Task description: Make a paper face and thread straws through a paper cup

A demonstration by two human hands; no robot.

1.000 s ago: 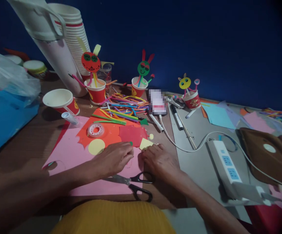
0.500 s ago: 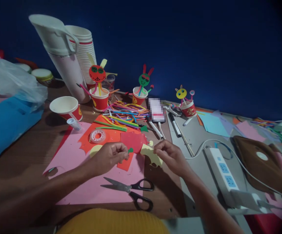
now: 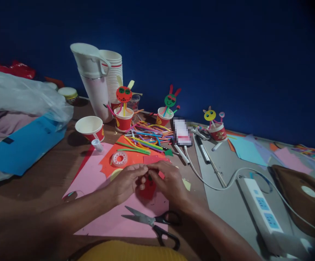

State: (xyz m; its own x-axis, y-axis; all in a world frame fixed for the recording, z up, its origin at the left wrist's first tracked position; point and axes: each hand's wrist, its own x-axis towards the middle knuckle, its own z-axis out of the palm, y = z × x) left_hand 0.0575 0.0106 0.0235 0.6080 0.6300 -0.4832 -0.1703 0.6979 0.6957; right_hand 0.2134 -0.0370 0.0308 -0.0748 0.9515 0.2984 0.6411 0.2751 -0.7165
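Observation:
My left hand (image 3: 130, 183) and my right hand (image 3: 171, 181) meet over the pink sheet (image 3: 100, 206), fingertips pinched together. A small green paper piece (image 3: 150, 178) shows between them, mostly hidden by the fingers; my left hand grips it. What my right fingertips pinch is hidden. Beneath the hands lies a shaded red paper piece (image 3: 147, 192). Black-handled scissors (image 3: 149, 219) rest slightly spread on the pink sheet, nearer to me. A roll of tape (image 3: 119, 158) lies on orange paper (image 3: 107, 159) beyond my left hand.
Colourful pipe cleaners (image 3: 152, 134) are heaped behind the paper. Paper cups with animal-face figures, such as the red-faced figure (image 3: 124, 95), stand along the back. A paper cup (image 3: 90, 127) and a thermos jug (image 3: 94, 87) stand left; a power strip (image 3: 263, 206) lies right.
My hands have come together; the right hand moved left to meet the left hand's fingertips. The view has shifted, so the tabletop things appear lower and further right.

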